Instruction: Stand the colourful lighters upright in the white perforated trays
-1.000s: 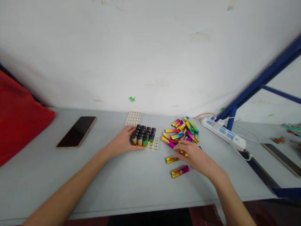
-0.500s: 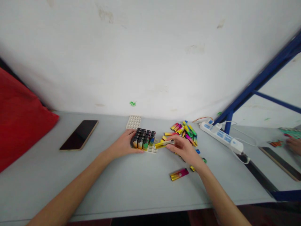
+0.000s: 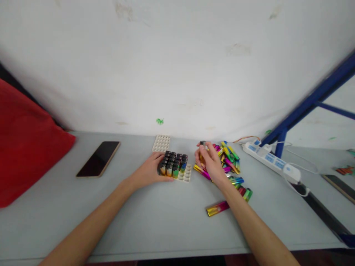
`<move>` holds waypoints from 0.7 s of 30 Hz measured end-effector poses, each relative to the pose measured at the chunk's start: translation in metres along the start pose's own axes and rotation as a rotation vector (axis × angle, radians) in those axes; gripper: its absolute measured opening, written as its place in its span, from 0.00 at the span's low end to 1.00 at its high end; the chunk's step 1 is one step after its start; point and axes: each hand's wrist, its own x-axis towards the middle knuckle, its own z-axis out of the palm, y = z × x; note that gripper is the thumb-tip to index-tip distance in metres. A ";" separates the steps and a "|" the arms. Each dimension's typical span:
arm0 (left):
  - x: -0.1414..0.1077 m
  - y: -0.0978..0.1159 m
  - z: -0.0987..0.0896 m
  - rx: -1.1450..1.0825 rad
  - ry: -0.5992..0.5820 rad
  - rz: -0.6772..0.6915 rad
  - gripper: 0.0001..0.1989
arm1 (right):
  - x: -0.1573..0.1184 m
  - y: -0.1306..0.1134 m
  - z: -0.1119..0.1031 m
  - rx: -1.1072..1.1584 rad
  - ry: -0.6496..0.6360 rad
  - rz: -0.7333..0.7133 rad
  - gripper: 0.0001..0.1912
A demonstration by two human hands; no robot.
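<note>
My left hand (image 3: 151, 169) is wrapped round the left side of a block of upright lighters (image 3: 172, 162) with black tops. They stand in rows in a white holed tray (image 3: 185, 176), whose right end shows bare holes. My right hand (image 3: 209, 162) grips a single lighter (image 3: 202, 157), held upright with its top uppermost; the fingers cover most of its yellow body. Under and beside that hand lies a loose pile of shiny coloured lighters (image 3: 230, 157). A yellow and magenta lighter (image 3: 216, 209) lies nearer the front, partly behind my right forearm.
A second white holed tray (image 3: 161, 142) lies near the wall. To the left are a phone (image 3: 98, 159) and a red cloth-like item (image 3: 30, 136). A white power strip (image 3: 271, 160) with cables runs beside a blue metal frame (image 3: 301, 109) on the right.
My right hand has moved up and back from the tray, and its lighter has turned from nearly level to upright. My left hand keeps its hold. The view has shifted slightly.
</note>
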 end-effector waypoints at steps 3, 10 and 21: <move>0.000 -0.001 0.000 0.006 -0.003 0.007 0.43 | -0.005 0.006 -0.010 -0.166 0.029 -0.021 0.31; -0.001 -0.002 0.000 0.026 -0.024 -0.009 0.43 | -0.011 0.023 -0.006 -0.552 0.095 -0.099 0.35; 0.000 0.002 -0.003 -0.009 -0.036 -0.023 0.42 | -0.014 0.024 -0.001 -0.739 0.193 -0.133 0.24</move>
